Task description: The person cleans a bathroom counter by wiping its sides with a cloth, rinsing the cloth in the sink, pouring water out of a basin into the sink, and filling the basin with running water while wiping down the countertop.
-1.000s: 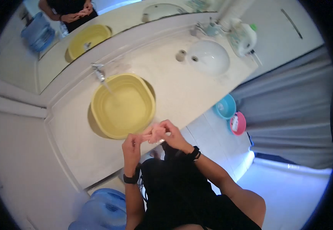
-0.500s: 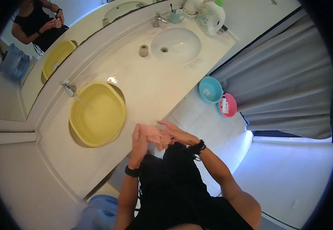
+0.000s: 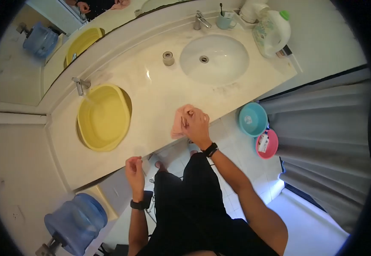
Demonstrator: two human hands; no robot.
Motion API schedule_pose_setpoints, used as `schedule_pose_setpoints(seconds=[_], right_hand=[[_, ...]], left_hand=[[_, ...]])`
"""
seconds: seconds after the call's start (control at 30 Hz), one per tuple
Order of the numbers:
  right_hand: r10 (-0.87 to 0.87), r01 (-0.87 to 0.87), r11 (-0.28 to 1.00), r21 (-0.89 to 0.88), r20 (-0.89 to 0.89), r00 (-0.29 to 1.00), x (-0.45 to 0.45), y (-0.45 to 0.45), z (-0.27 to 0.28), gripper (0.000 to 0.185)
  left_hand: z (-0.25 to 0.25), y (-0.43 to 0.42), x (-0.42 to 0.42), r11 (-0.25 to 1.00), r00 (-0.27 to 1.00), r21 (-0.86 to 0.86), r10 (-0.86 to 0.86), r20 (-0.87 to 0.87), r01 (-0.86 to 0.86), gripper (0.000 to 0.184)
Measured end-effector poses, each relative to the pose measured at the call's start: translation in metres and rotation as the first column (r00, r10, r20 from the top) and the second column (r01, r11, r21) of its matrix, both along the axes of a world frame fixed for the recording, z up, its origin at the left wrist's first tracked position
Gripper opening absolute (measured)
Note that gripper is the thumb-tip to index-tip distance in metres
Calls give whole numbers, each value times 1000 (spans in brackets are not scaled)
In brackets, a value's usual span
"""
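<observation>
My right hand rests at the counter's front edge, its fingers closed on a pink cloth that lies partly bunched under them. Apart from it, my left hand hovers just off the front edge, fingers curled in and nothing visible in them. To the left on the counter, a yellow basin sits over the left sink. Water seems to run into it from the left faucet.
A white sink has its own faucet, with a small round container beside it. A detergent jug stands at the far right. Blue and pink tubs sit on the floor. A water bottle is at lower left.
My hands have parted. The right one has carried the pink cloth forward onto the counter edge; the left has let go and drawn back to the left. The camera view has shifted.
</observation>
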State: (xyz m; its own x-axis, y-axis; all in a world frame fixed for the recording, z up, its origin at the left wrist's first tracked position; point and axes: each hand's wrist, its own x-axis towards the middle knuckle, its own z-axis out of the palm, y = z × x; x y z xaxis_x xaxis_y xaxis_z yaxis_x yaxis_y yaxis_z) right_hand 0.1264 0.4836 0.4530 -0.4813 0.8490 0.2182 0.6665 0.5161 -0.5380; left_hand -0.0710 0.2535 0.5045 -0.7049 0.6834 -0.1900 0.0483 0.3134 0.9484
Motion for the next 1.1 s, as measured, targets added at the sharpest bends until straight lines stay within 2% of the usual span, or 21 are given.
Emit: schedule_pose_setpoints(seconds=[0.13,0.23,0.27,0.3,0.33,0.4,0.43,0.53,0.6,0.63,0.7,0.73,0.77,0.8,0.83,0.9,0.93,0.97,1.0,1.03,1.1], right_hand=[[151,-168,972,167,107,983,17,16,-19,36],[296,-284,942,177,-47,954,18,30,29,27],[284,-306,952,-15,-332,900,15,25,43,20],[195,-368,909,-195,-582,790,14,22,56,13],[215,-383,905,-184,-580,786,14,17,68,13],[-225,-655,465,-595,-795,563,19,3,90,11],[-208,-660,461,-594,-795,570,20,2,98,11],[-310,-435,498,-750,-622,719,24,6,103,17],[-579,-339,590,-733,-677,455,25,10,83,19],[-569,-346,590,-729,-680,462,26,9,75,19],[-720,-405,522,-750,-643,261,24,4,72,26],[-717,-407,522,-750,-644,267,25,-1,71,26],[-365,-515,546,-661,-741,564,23,-6,81,35],[76,-630,506,-589,-697,713,20,-9,85,46],[72,-627,506,-592,-695,715,17,-5,81,46],[373,-532,603,-595,-380,847,3,17,74,70],[369,-527,605,-596,-377,850,-13,17,70,70],[133,-161,921,-355,-102,986,-38,11,71,74],[-212,210,977,32,69,975,-54,9,71,78],[-152,150,988,-28,-88,984,-60,15,37,79],[-39,39,999,1,49,998,-76,6,-4,79]], left_hand=[[5,-3,44,996,1000,-92,-11,-26,9,6],[14,13,66,989,991,-121,-101,-83,91,19],[19,21,72,976,972,-140,-184,-143,165,26],[31,35,83,981,966,-111,-179,-185,161,31],[43,53,91,985,959,-75,-170,-228,157,37],[59,85,99,973,895,-25,-222,-387,230,37],[62,95,98,947,799,-3,-272,-537,321,38],[39,104,81,881,802,19,-422,-423,474,35],[49,108,73,892,856,28,-424,-295,451,31],[56,108,69,897,888,28,-431,-158,441,27],[66,112,64,924,925,73,-371,-83,376,25],[68,113,60,943,949,110,-316,-3,314,22],[67,115,52,945,951,113,-309,-2,307,22],[63,118,43,950,956,116,-279,-96,289,25],[60,119,35,954,950,117,-252,-186,276,29],[54,123,16,974,976,101,-194,-94,203,35],[50,123,7,989,992,76,-125,-6,125,42],[39,119,-1,989,992,76,-129,-1,129,42],[24,114,-11,993,941,52,-86,-327,109,48],[10,107,-19,996,786,38,-43,-617,84,53],[-5,84,-32,999,859,14,-36,-511,50,54]])
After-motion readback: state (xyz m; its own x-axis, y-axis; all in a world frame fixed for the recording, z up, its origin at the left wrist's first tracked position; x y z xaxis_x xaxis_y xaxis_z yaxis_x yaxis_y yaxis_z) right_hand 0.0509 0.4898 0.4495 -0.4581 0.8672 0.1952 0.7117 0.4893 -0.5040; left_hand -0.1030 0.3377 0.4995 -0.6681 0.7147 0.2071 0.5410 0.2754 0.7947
